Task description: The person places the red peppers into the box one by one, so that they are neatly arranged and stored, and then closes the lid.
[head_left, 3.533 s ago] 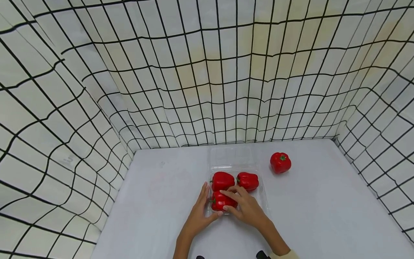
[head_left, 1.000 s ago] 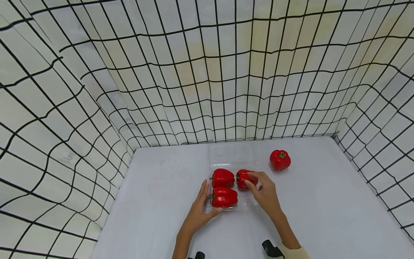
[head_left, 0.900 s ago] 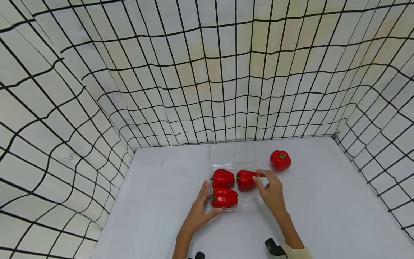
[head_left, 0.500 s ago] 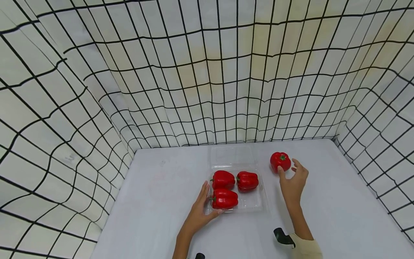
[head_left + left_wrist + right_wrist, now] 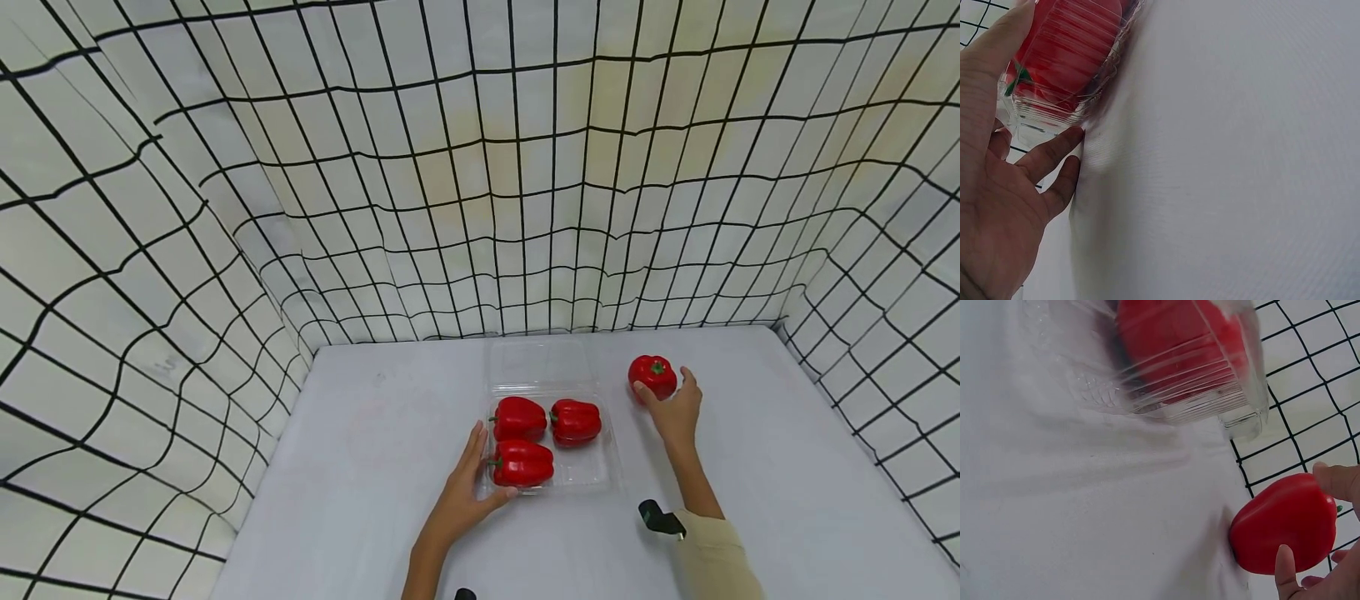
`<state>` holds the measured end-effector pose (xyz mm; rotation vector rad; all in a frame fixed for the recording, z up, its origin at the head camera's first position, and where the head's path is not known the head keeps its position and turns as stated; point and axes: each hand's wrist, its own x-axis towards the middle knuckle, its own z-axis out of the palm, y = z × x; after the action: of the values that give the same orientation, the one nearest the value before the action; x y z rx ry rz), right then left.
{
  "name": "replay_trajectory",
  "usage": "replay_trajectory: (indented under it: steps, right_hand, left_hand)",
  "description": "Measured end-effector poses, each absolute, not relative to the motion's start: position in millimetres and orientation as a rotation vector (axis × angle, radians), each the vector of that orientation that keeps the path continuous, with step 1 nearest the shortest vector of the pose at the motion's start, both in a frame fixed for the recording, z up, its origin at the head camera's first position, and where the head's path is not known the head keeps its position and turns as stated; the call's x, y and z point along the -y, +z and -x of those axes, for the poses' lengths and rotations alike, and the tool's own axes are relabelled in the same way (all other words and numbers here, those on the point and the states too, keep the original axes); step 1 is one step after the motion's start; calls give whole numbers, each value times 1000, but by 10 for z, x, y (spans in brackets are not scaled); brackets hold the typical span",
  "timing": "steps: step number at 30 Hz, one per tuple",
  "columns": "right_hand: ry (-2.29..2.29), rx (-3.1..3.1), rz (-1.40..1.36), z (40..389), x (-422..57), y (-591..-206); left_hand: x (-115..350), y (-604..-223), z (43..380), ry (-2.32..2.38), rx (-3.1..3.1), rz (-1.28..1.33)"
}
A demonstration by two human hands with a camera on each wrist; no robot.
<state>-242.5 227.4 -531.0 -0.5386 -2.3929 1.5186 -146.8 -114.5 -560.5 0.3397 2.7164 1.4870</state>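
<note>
A clear plastic clamshell box [image 5: 588, 477] lies on the white table with its lid folded back, holding a red bell pepper [image 5: 519, 418] at the back left, another red bell pepper [image 5: 576, 422] at the back right and a third red bell pepper [image 5: 522, 463] at the front left. My left hand [image 5: 459, 497] rests against the box's front left corner, fingers fairly straight along the side, thumb at the front edge. Right of the box, my right hand [image 5: 677, 412] has its thumb and fingers around a loose red bell pepper [image 5: 652, 376], stem up; its thumb overlaps the pepper.
The folded-back lid [image 5: 540, 362] lies flat behind the box. Black netting [image 5: 551, 208] over pale walls encloses the white table [image 5: 375, 433] at the back and sides. A dark wrist camera [image 5: 660, 518] sits by the right sleeve.
My right hand has left the back right pepper in the box and moved right to the loose pepper, its thumb now coming over it. The left hand has stayed at the box.
</note>
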Motion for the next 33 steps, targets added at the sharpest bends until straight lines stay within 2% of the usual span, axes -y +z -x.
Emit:
replay_trajectory:
  steps: [15,33]
  right_hand:
    - [1506,2352,515,2495,-2297,-5457]
    - [1633,2136,481,2254,-2264,-5381]
  left_hand:
    - [1151,-5635,1469,1485,-2714,-346]
    - [1158,-5659,1480,1456,-2723,-324]
